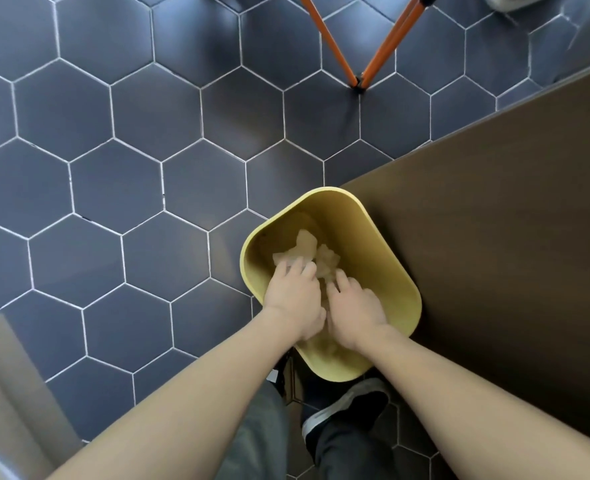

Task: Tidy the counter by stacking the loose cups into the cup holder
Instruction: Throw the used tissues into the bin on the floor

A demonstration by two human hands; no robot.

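Seen from above, two bare hands reach down side by side into a yellow bin [383,237] on the floor. The left hand [295,299] lies palm down with its fingers loosely curled, the fingertips resting on pale crumpled paper [307,247] inside the bin. The right hand [354,311] sits just beside it, thumb sides nearly touching, its fingers slightly spread and pointing down into the same paper. Whether either hand actually grips the paper cannot be told, since the fingertips are partly buried in it. Both bare forearms stretch back toward the bottom of the view.

The bin is rounded and rectangular, and stands against the corner of a dark brown counter [511,209] that fills the right side. No cups or cup holder appear anywhere in view. Below the bin, a dark shoe [349,407] and grey trouser legs [262,431] show between the arms. The floor [113,168] is dark blue hexagonal tile with white grout. At the top, two orange legs [373,53] of some stand meet at one point on the floor.
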